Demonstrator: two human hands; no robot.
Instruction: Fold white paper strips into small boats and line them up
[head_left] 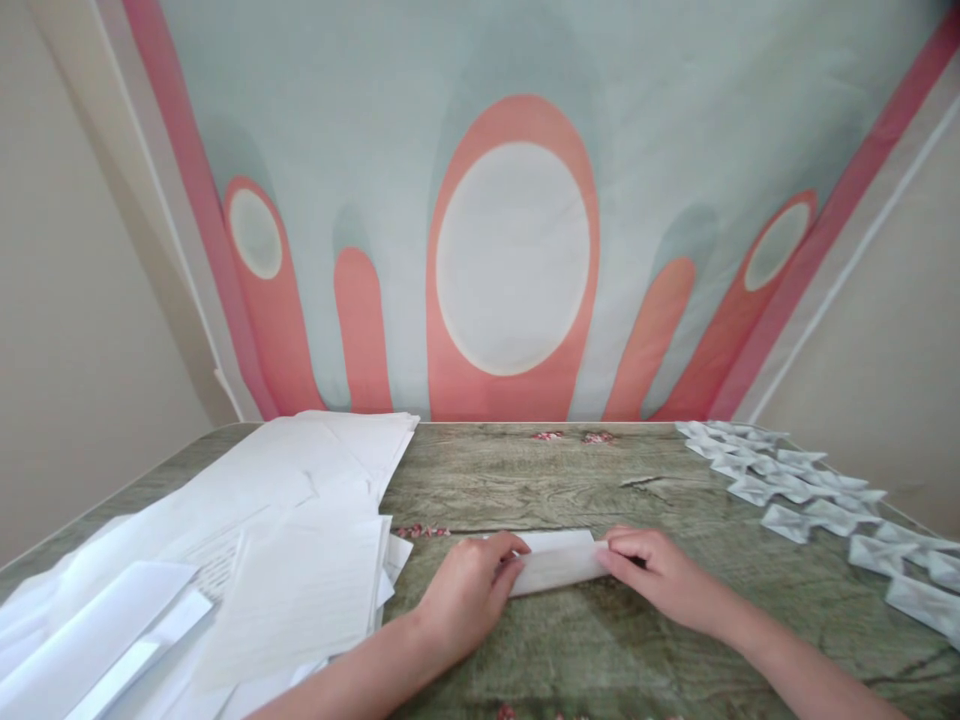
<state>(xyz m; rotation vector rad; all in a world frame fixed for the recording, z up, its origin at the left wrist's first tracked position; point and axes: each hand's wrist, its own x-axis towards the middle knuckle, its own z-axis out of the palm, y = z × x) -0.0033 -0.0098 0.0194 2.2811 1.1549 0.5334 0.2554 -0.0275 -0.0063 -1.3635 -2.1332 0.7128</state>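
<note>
A folded white paper strip (pixel 559 560) lies flat on the green wood-patterned table (pixel 525 480), near the front middle. My left hand (pixel 469 595) presses on its left end, fingers curled over the edge. My right hand (pixel 656 570) pinches its right end, fingers closed together on the paper. Both forearms reach in from the bottom of the view.
A loose stack of white sheets (pixel 285 540) covers the table's left side. Several folded paper pieces (pixel 817 495) lie in rows along the right edge. A wall hanging in pink and pale blue (pixel 514 250) stands behind the table. Small pink bits (pixel 574 436) lie at the far edge.
</note>
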